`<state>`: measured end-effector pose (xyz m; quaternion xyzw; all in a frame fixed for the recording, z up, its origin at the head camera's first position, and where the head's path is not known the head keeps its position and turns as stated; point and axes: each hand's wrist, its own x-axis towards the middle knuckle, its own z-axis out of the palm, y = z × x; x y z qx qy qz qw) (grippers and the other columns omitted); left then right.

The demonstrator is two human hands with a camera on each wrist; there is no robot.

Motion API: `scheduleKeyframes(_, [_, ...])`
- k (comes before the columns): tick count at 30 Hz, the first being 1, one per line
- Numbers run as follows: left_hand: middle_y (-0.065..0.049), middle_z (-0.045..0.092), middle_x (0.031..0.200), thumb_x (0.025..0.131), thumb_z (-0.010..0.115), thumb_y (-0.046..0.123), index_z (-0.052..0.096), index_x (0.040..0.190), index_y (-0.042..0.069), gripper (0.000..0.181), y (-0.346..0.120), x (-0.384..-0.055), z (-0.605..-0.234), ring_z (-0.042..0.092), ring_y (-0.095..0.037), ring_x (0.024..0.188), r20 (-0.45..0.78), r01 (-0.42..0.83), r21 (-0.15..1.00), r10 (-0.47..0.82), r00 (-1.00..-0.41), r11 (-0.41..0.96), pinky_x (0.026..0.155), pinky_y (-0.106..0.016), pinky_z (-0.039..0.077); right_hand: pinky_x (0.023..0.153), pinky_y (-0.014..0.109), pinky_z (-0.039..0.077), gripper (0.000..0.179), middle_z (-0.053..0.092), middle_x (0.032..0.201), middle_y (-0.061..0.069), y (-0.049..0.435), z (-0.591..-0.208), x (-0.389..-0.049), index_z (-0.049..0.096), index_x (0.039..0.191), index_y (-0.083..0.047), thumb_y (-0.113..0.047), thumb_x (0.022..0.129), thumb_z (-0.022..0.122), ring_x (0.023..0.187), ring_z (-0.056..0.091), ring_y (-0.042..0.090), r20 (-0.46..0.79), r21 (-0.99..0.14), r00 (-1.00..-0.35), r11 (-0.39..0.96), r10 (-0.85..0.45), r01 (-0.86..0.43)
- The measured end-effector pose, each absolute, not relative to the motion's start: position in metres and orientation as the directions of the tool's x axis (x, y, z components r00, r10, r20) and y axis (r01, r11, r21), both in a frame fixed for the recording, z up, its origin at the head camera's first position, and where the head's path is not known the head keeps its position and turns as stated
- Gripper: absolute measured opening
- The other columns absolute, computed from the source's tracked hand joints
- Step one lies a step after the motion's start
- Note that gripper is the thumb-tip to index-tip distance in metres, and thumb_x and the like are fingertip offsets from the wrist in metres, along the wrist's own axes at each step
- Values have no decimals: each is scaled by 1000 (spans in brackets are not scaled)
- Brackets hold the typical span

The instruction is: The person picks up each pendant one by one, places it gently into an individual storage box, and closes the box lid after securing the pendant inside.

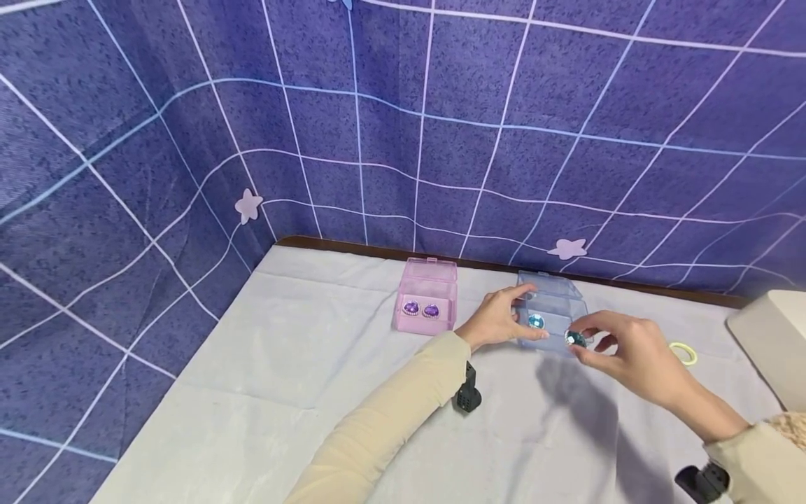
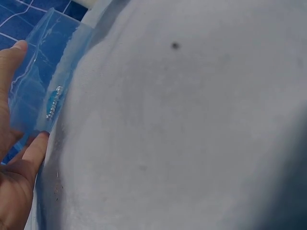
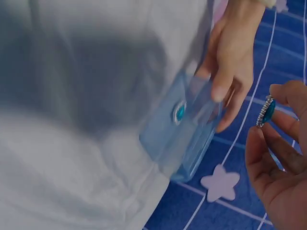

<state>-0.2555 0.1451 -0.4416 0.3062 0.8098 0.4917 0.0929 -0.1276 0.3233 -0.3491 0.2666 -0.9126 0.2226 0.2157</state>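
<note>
My left hand (image 1: 500, 318) holds the left side of an open, see-through blue plastic box (image 1: 557, 306), thumb at the front and fingers toward the back. Inside the box lies a blue oval gem with a beaded silver rim (image 1: 536, 321). Between thumb and fingertips, my right hand (image 1: 636, 353) pinches a matching teal gem (image 1: 576, 339) near the box's front right corner. The right wrist view shows that gem (image 3: 266, 111) edge-on, apart from the box (image 3: 180, 129). In the left wrist view, the left fingers (image 2: 33, 155) touch the box's edge.
To the left stands an open pink plastic box (image 1: 425, 325) with two purple gems (image 1: 431, 311) in it. A yellow-green ring (image 1: 683, 353) lies to the right, near a white block-like object (image 1: 771, 343). Behind the white-covered table (image 1: 271, 385) hangs a blue gridded curtain (image 1: 390, 140).
</note>
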Motion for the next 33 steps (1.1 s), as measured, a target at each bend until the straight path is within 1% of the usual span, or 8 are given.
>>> scheduleKeyframes(3, [-3,58,132,65,90,34,48,141,19,88,145,-256,-442,58,-9,112,147,396,860,589,-795,321,89,-13,50,56,12,52,25,72,82,-1,329,-350,-142,71,88,-11,-2,68,82,66,65,5,489,-276,-788,790,-374,-547])
scheduleKeyframes(7, [-4,59,131,66,90,35,48,141,19,88,145,-257,-443,58,-9,112,149,397,864,594,-790,310,89,-12,50,57,23,57,19,73,82,1,335,-355,-163,72,88,-9,-7,72,81,69,68,17,415,-246,-820,818,-395,-519])
scheduleKeyframes(10, [-4,59,131,66,90,34,48,141,18,87,145,-257,-444,59,-10,113,152,397,867,597,-788,302,89,-12,50,57,28,58,18,72,82,3,340,-360,-176,71,88,-7,-7,73,81,69,68,18,364,-223,-819,812,-444,-539])
scheduleKeyframes(14, [-5,58,132,67,89,33,48,141,18,86,145,-256,-444,59,-12,115,146,390,871,599,-787,299,89,-12,50,58,31,58,17,72,80,4,343,-365,-188,71,86,-5,-6,72,82,69,68,18,324,-211,-816,804,-479,-556])
scheduleKeyframes(17, [-6,58,132,68,89,31,48,141,18,85,145,-255,-442,59,-13,116,144,388,872,600,-787,298,88,-11,50,58,31,58,17,72,78,4,344,-369,-194,71,84,-5,-5,72,82,68,69,18,313,-208,-816,803,-486,-558])
scheduleKeyframes(23, [-6,59,131,68,89,30,48,141,18,84,145,-255,-441,59,-12,116,148,383,876,591,-793,295,88,-11,50,57,29,57,20,70,72,2,345,-377,-202,68,78,-7,-1,67,83,65,68,17,290,-177,-797,789,-529,-588])
scheduleKeyframes(29, [-5,59,129,67,90,30,49,141,20,85,145,-255,-442,58,-10,115,138,362,887,584,-800,288,88,-11,50,53,25,50,22,64,67,-4,342,-378,-211,63,71,-11,-3,67,83,59,58,9,179,-119,-750,743,-637,-659])
scheduleKeyframes(33, [-4,58,130,67,90,30,48,141,20,86,146,-255,-443,58,-10,115,130,349,894,582,-803,282,89,-13,51,53,22,49,23,63,65,-3,341,-377,-217,62,68,-11,2,66,81,59,57,8,100,-141,-718,705,-689,-696])
